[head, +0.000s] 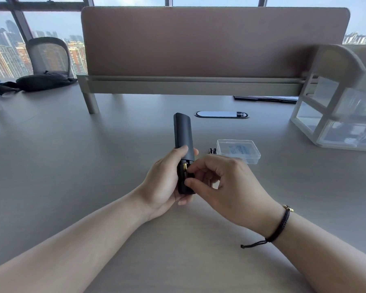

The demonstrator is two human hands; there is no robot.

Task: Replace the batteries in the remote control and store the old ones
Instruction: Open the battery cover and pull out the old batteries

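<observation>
My left hand grips a dark remote control above the grey desk, back side up, its lower battery bay uncovered. A battery with a gold end sits in the bay. The fingertips of my right hand pinch that battery at the bay's edge. Two dark batteries lie on the desk just behind my right hand, touching a clear plastic box with its lid on. The remote's cover is not visible.
A white drawer unit with clear drawers stands at the right. A brown divider panel runs along the back, with an oval cable port in front of it. A black bag lies far left.
</observation>
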